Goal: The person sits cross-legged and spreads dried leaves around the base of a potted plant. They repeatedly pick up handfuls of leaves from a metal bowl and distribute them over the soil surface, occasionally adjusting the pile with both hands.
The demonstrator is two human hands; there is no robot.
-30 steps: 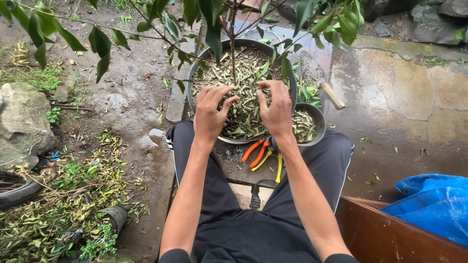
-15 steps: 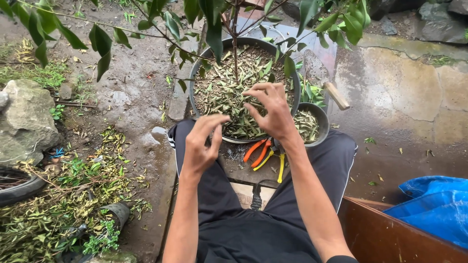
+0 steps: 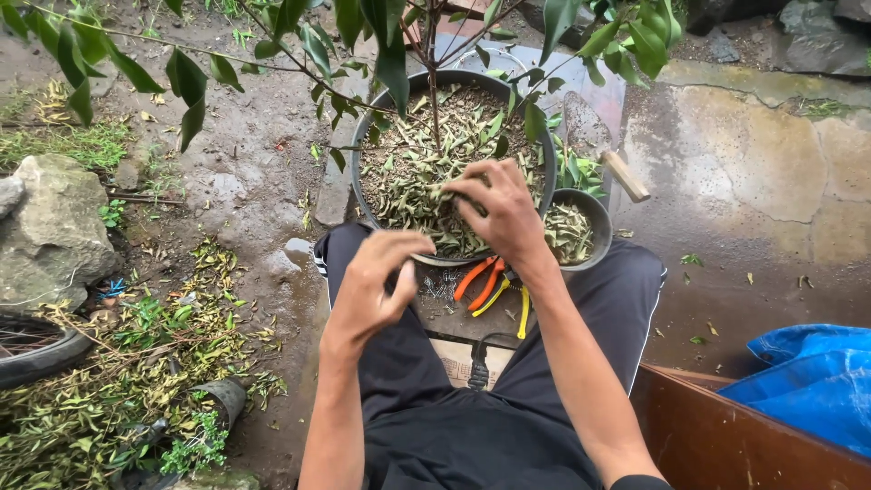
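Note:
A large dark pot (image 3: 361, 201) stands between my knees, topped with dry cut leaves (image 3: 410, 177) around a thin tree stem (image 3: 435, 100). My right hand (image 3: 502, 213) rests on the leaf layer near the pot's front edge, fingertips pinched on a few leaves. My left hand (image 3: 376, 277) hovers above my left thigh, clear of the pot, fingers loosely curled and holding nothing that I can see.
A small dark bowl of leaves (image 3: 575, 234) sits right of the pot, a trowel with a wooden handle (image 3: 622, 174) behind it. Orange and yellow cutters (image 3: 491, 286) lie below the pot. Cut branches (image 3: 127, 354), a rock (image 3: 50, 231), a blue tarp (image 3: 807, 377) and a wooden edge (image 3: 717, 436) surround me.
My left hand has lifted off the leaves and drawn back toward my left thigh. My right hand rose, then dropped back onto the leaves and pinched some.

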